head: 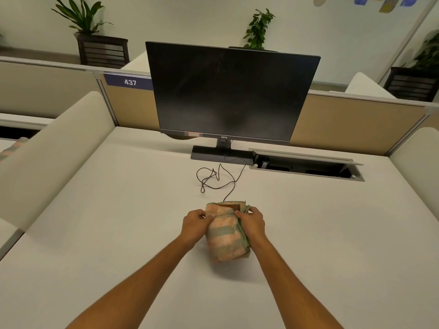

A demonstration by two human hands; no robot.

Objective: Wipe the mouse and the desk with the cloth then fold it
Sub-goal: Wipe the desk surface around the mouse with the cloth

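Observation:
A pink and green striped cloth (pixel 225 236) lies bunched in a thick bundle on the white desk (pixel 118 233), near its middle. My left hand (pixel 193 225) grips the bundle's left side and my right hand (pixel 253 223) grips its right side, fingers pinching the upper folds. A thin black cable (pixel 217 179) runs in loops from the monitor base down to the cloth's far edge and vanishes under it. The mouse itself is hidden; I cannot tell whether it sits inside the cloth.
A dark monitor (pixel 230 91) stands at the back of the desk. To its right is an open cable hatch (pixel 306 166) in the desktop. Beige partitions (pixel 356 122) enclose the desk on three sides. Potted plants (pixel 95 32) stand beyond.

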